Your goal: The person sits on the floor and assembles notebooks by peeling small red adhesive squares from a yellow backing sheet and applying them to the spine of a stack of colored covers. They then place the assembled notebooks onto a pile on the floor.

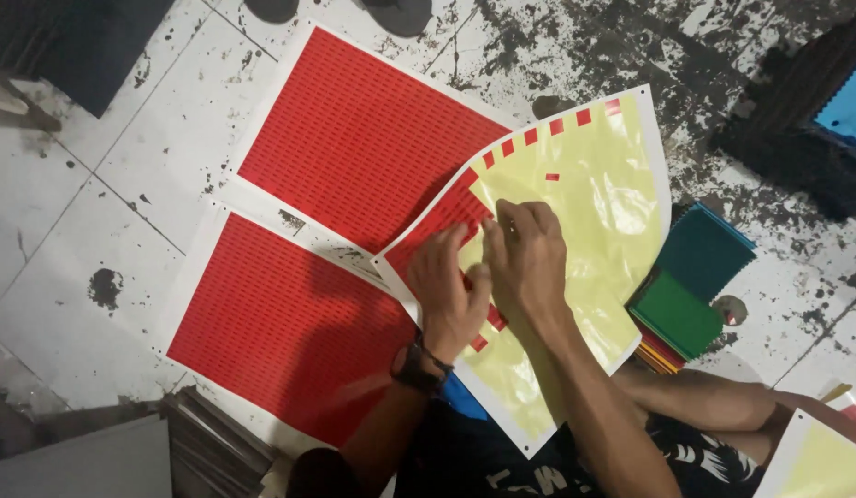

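A sticker sheet (594,184) lies tilted on the floor in front of me, its yellow glossy backing mostly bare, with small red labels left along its top edge and in a red patch (437,226) at its left. My left hand (446,295), with a dark watch on the wrist, rests on that red patch. My right hand (529,263) lies beside it on the yellow backing, fingertips pressed at the boundary of the red labels. The two hands touch each other. Whether a label is pinched between the fingers is hidden.
Two full red label sheets (363,138) (289,323) lie on the stained tile floor to the left. A stack of green and coloured sheets (690,290) sits at right. Another yellow sheet (815,461) shows at bottom right. Dark stacked items (216,447) lie bottom left.
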